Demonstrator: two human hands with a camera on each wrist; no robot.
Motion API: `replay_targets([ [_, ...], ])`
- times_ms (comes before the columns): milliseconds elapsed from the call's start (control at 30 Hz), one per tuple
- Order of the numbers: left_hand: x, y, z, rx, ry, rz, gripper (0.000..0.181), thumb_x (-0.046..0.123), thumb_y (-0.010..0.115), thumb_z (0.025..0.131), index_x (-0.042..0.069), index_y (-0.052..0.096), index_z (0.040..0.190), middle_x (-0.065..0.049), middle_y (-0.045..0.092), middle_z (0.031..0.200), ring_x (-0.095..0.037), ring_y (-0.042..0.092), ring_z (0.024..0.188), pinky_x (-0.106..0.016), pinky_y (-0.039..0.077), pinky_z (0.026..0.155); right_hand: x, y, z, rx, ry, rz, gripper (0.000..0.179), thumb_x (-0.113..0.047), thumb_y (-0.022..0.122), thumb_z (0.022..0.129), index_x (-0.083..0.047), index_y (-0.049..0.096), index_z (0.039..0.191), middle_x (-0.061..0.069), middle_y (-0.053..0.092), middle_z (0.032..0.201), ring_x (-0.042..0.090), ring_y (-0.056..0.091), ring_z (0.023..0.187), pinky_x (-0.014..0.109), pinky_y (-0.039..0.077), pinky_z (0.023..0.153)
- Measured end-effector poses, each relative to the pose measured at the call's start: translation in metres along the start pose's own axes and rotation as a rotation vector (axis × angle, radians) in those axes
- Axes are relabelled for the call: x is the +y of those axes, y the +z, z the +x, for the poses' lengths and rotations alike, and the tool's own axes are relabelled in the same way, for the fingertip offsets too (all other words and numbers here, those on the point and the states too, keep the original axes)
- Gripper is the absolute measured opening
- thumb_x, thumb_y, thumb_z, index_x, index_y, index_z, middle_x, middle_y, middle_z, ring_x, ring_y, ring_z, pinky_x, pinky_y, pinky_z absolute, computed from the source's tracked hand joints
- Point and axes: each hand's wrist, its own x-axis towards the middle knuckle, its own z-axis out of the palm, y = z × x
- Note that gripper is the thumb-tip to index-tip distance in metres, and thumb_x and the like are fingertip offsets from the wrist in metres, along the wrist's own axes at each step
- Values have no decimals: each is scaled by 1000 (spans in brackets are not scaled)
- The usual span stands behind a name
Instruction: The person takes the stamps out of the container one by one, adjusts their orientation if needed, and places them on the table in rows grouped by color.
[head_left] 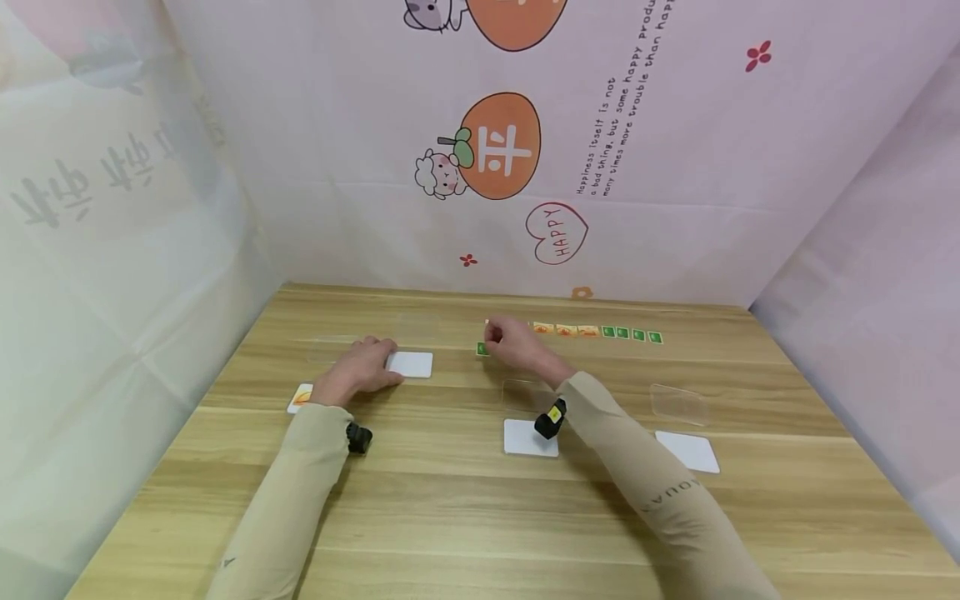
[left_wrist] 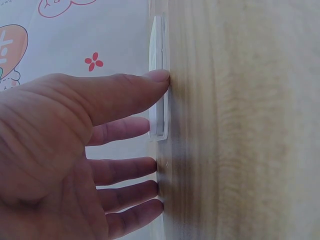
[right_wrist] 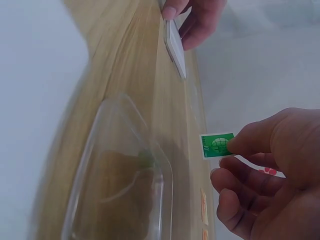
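My right hand (head_left: 517,346) pinches a small green stamp (right_wrist: 217,145) between thumb and fingers. The stamp bears a pale globe-like print within a white border. Over to the left, my left hand (head_left: 363,367) grips the left end of a flat white card stack (head_left: 411,364). Its thumb (left_wrist: 125,90) lies on the near edge of the stack in the left wrist view, the index finger on the far side. A clear plastic layer shows along the stack's underside. Behind the right hand runs a row of orange stamps (head_left: 566,330) and green stamps (head_left: 622,332), partly hidden by that hand.
Two more white rectangles, one in the middle (head_left: 525,440) and one at right (head_left: 688,452), lie below clear plastic lids (head_left: 678,406). Other clear lids (head_left: 417,327) lie toward the back left. An orange-printed card (head_left: 302,395) shows beside the left wrist. Printed cloth (head_left: 360,183) hangs behind the wooden table (head_left: 450,525).
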Motion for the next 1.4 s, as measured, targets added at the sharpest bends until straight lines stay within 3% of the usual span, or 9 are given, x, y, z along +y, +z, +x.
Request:
replay_targets([
  [733,0,0,-1,-2,-17,-7,57,32,68,91,2,50,136,-23,52,132,-35,48,110,-51,43,95,23,-21,-17,37,16,11,4,-9,59,94,-7,60,90,6,62,89,18,54,79,26,45,64],
  [1400,-1,2,1,2,-10,8,58,33,69,91,3,50,137,-22,52,132,-34,49,111,-50,43,96,51,-48,-35,74,44,-66,4,-8,58,92,-7,62,90,8,63,89,19,54,77,28,45,65],
])
